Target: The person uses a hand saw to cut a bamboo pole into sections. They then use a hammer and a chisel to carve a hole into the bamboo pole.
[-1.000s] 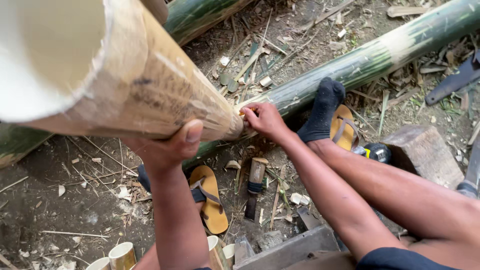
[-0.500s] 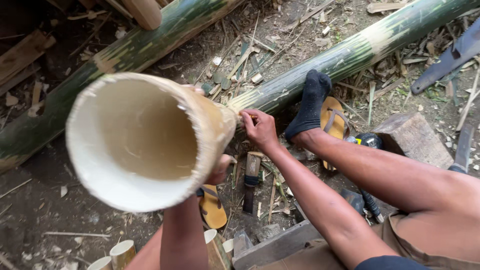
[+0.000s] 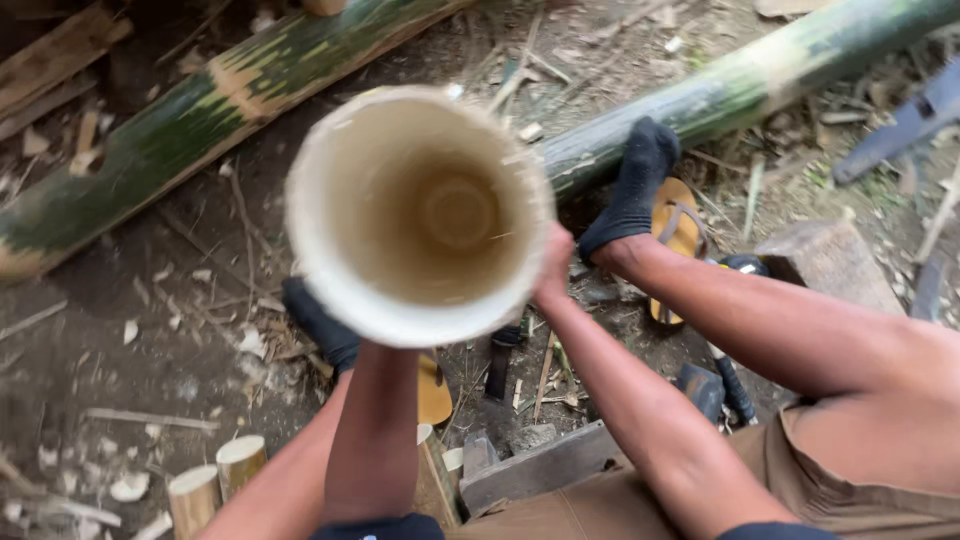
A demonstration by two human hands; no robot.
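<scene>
I hold a pale hollow bamboo section [image 3: 420, 215] upright, its open end facing the camera so the inner node shows at the bottom. My right hand [image 3: 553, 268] grips its right wall. My left hand is hidden behind the tube; only my left forearm [image 3: 375, 430] shows beneath it, reaching up to the tube's underside. My feet in black socks [image 3: 632, 195] rest on yellow sandals [image 3: 678, 230] on the dirt.
Two long green bamboo poles [image 3: 200, 120] [image 3: 760, 75] lie across the ground. A wooden block [image 3: 825, 262] sits at right, short cut bamboo pieces [image 3: 215, 480] at lower left, a dark tool [image 3: 497, 365] below the tube, and wood chips scattered about.
The bamboo section has swung from lying sideways to standing end-on toward the camera, moving right and centre. My right hand stays on its wall; my left hand has slipped out of sight behind it.
</scene>
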